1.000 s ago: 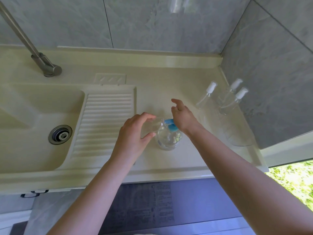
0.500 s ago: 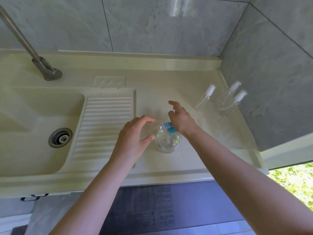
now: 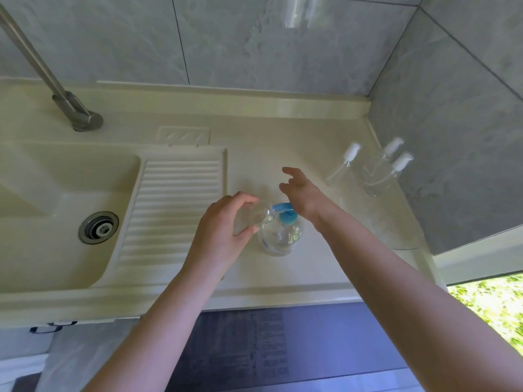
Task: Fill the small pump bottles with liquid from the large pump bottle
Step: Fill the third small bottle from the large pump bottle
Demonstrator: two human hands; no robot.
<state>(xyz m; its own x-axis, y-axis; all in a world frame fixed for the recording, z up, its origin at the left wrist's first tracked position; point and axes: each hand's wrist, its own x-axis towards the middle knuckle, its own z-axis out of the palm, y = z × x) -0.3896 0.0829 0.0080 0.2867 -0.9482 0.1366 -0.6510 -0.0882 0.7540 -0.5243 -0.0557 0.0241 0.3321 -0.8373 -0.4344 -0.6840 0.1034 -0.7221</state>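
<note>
The left hand [image 3: 223, 227] grips a small open bottle [image 3: 254, 217] at the large pump bottle [image 3: 280, 233]; the right hand's [image 3: 304, 195] heel presses the pump, fingers spread; a drifting mouth risks spilling liquid across the counter's [image 3: 283, 165] front edge

The small clear bottle [image 3: 256, 215] in the left hand [image 3: 223, 232] is mostly covered by the fingers, and its liquid level cannot be read. The right hand [image 3: 304, 193] hides part of the blue pump head [image 3: 284, 212]. The faucet [image 3: 42, 69] is cut by the left edge.
</note>
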